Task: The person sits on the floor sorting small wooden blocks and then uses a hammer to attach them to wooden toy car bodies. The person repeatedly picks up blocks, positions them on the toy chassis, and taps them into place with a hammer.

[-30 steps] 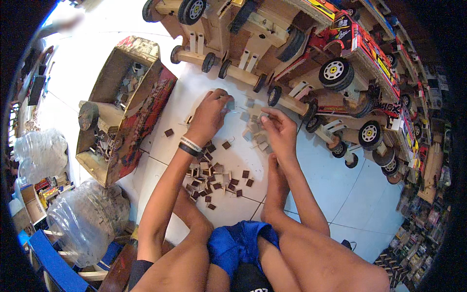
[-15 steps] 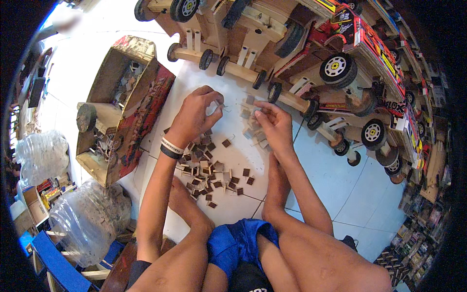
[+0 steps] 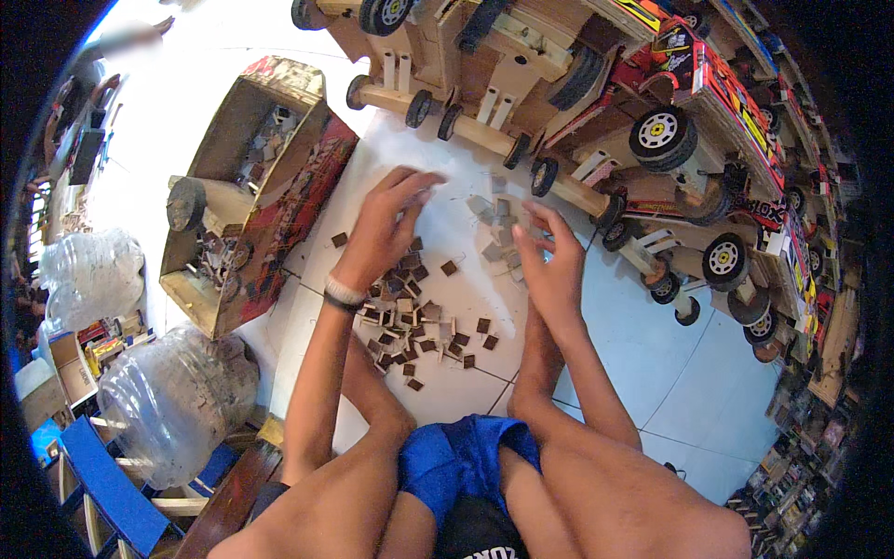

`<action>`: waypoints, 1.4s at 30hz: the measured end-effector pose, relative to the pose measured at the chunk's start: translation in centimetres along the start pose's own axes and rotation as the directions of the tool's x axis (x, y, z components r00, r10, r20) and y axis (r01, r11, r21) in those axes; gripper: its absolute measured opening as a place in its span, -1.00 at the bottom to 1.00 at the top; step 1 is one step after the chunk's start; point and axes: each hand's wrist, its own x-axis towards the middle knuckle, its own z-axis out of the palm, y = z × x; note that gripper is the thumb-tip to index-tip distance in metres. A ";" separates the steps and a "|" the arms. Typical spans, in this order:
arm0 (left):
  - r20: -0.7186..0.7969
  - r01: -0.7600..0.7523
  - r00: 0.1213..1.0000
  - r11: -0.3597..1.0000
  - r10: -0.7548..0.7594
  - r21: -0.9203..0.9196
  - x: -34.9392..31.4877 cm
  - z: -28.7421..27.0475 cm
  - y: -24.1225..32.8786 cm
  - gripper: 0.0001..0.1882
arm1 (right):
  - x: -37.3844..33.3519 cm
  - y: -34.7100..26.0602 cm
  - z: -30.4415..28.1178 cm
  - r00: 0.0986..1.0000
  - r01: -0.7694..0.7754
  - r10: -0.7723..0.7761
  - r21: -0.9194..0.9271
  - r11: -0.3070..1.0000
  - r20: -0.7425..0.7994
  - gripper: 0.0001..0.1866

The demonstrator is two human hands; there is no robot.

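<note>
My left hand (image 3: pixel 384 233), with a pale band and a dark band at the wrist, hovers over a pile of small dark square pieces with pale wooden edges (image 3: pixel 410 312). Its fingers are bent and slightly blurred, thumb apart from the forefinger, and I make out nothing between them. Farther right, my right hand (image 3: pixel 556 265) is open beside a loose group of pale grey square pieces (image 3: pixel 500 219). Its thumb and fingers are spread with nothing visible between them. Thin wires stick out of some dark pieces on the white tiled floor.
Wooden toy trucks with black wheels (image 3: pixel 663 140) line the far and right sides. At left lies an open wooden truck body (image 3: pixel 303 224) holding small parts. Clear plastic bottles (image 3: pixel 177 401) and a blue-topped wooden frame (image 3: pixel 116 484) stand at near left. Many small items (image 3: pixel 801 456) fill the near right.
The right hand's thumb and fingers have parted from a pinch and drawn back from the grey pieces. My left hand's fingers have loosened. The whole view has shifted slightly.
</note>
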 end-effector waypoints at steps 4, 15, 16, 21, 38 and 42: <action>-0.064 0.127 0.991 0.966 -0.115 0.225 -8.7 -3.5 -0.8 -0.11 | -5.0 -2.5 -3.2 0.848 -0.032 0.183 -0.297 0.954 0.498 -0.44; 0.171 0.163 0.965 0.964 -0.200 0.210 -15.9 -2.4 -1.2 0.69 | -7.4 -0.5 3.2 0.704 0.006 -0.052 0.068 0.998 0.708 -0.33; 0.126 0.166 0.973 0.967 -0.192 0.192 -16.2 -2.5 -1.0 0.70 | -7.1 -1.0 3.8 0.789 0.130 -0.149 0.075 0.989 0.596 -0.41; -0.093 0.290 0.957 0.913 -0.275 0.286 -19.6 -2.4 1.4 0.74 | -2.9 -3.0 4.6 0.845 0.300 -0.271 0.012 0.954 0.462 -0.66; 0.077 0.252 0.936 0.805 -0.344 0.537 -21.0 2.7 2.1 0.71 | -0.3 -0.7 13.9 0.696 0.507 -0.543 0.215 0.835 0.470 -0.73; -0.125 0.297 0.955 0.893 -0.270 0.338 -20.3 4.1 0.2 0.77 | -2.9 -2.0 14.4 0.814 0.384 -0.440 0.217 0.897 0.379 -0.75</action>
